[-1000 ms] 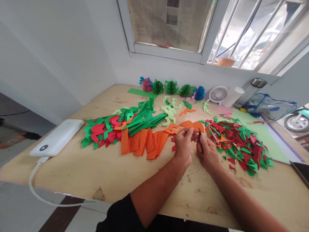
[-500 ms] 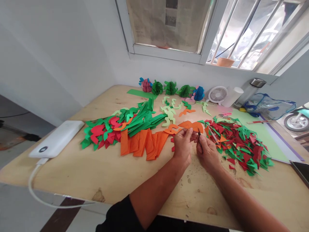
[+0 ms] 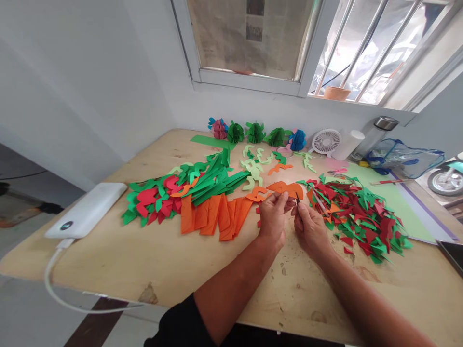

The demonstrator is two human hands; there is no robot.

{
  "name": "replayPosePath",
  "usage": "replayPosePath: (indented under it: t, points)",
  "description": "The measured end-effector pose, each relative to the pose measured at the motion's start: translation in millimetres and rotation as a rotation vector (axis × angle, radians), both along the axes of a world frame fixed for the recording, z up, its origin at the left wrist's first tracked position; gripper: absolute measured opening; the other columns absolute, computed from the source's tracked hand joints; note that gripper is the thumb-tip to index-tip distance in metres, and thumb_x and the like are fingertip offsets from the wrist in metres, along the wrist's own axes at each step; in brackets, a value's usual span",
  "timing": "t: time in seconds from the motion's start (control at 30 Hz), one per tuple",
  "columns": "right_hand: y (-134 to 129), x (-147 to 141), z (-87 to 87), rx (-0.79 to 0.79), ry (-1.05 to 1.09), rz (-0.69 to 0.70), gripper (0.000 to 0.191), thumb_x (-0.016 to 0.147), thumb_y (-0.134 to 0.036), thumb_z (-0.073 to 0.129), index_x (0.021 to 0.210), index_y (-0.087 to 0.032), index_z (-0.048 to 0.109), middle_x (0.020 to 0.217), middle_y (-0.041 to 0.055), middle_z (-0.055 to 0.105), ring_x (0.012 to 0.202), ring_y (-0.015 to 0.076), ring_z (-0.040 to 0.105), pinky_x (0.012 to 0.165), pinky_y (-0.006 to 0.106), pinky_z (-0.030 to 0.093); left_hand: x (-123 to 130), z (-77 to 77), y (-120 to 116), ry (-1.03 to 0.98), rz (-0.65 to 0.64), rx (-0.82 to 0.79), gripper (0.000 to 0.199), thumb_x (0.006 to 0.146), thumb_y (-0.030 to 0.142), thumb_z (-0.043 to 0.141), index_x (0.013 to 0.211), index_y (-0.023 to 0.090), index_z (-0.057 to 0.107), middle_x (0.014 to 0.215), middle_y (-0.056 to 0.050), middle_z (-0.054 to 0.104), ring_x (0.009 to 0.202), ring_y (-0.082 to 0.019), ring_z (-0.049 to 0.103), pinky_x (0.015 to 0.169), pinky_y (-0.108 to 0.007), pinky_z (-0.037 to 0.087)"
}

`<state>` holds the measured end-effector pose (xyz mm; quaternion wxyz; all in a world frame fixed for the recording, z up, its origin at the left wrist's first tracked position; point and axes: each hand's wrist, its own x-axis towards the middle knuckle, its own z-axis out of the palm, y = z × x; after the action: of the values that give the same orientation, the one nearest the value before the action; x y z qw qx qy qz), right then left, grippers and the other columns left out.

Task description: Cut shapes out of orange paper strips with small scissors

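Observation:
Between the finger and thumb of my left hand (image 3: 274,212) is pinched a piece of orange paper (image 3: 285,188) with a curved edge. My right hand (image 3: 310,222) is closed around a small pair of scissors (image 3: 297,196), whose dark blades meet the paper's right end; their handles are hidden in my fingers. Left of my hands lie folded orange paper strips (image 3: 210,217), some with drawn lines. A heap of red and green paper scraps (image 3: 365,212) spreads to the right of my right hand. Pale green cut-out shapes (image 3: 252,171) lie just beyond my left hand.
Green strips (image 3: 217,178) and red and green cut-outs (image 3: 152,202) pile at the left, near a white power bank (image 3: 87,209) with a cable. Folded paper figures (image 3: 255,132), a small fan (image 3: 326,141) and a bottle (image 3: 376,137) line the wall. A phone-like dark object (image 3: 450,255) sits at the right edge.
Both hands keep almost the same place, with the scissors still at the orange paper's right end. The view has shifted very slightly.

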<state>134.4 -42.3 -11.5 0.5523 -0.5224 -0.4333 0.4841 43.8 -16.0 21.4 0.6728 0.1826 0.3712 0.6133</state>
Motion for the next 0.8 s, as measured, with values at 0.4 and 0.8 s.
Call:
replayPosePath:
  t: [0.4,0.8]
  points:
    - [-1.1,-1.6,-0.8,-0.003,0.080,0.007,0.039,0.083,-0.057,0.056,0.075,-0.019,0.051,0.043,-0.0098,0.030,0.038,0.0059,0.020,0.037,0.021,0.014,-0.2,1.2,-1.5,0.020,-0.005,0.042,0.023,0.065,0.029,0.070,0.060,0.015,0.052,0.057,0.000,0.060,0.055,-0.009,0.056,0.065,-0.025,0.045]
    - [-1.6,-2.9,2.8,-0.006,0.101,0.017,0.039,0.082,-0.056,0.056,0.072,-0.019,0.050,0.042,-0.0100,0.029,0.038,0.0059,0.018,0.037,0.021,0.013,-1.0,4.5,-3.2,-0.013,-0.024,0.054,0.024,0.065,0.030,0.070,0.061,0.014,0.052,0.058,0.000,0.060,0.053,-0.009,0.054,0.061,-0.025,0.043]
